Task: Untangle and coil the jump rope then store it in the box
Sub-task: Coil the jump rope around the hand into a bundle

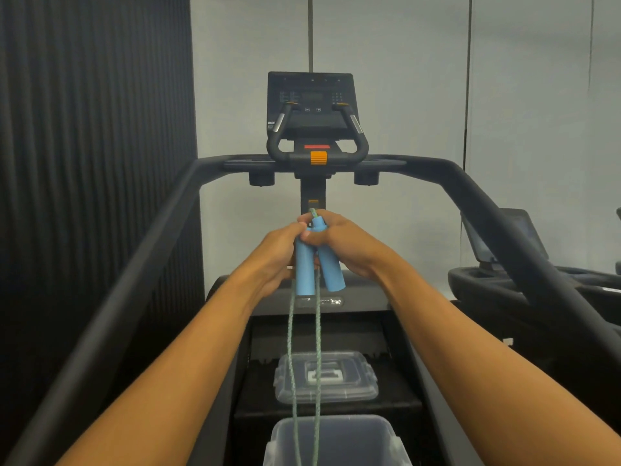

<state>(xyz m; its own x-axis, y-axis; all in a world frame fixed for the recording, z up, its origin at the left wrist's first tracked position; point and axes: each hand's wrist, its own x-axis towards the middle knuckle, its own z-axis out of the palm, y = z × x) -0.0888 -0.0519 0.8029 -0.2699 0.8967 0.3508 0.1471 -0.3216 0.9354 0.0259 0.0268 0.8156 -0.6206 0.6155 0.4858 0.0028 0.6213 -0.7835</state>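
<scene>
I hold the jump rope's two blue foam handles point(307, 267) together in front of me, their free ends pointing down. My left hand point(279, 253) grips them from the left and my right hand point(339, 243) from the right. Two strands of greenish braided rope point(304, 348) hang straight down from the handles into the clear plastic box point(386, 435) at the bottom edge. A short bit of rope sticks up above my fingers. The box's clear lid point(363, 385) lies flat just beyond the box.
I stand on a black stair-climber machine. Its handrails point(134, 264) run along both sides and its console point(311, 102) rises ahead. A dark ribbed wall is at the left. Another machine point(504, 250) stands at the right.
</scene>
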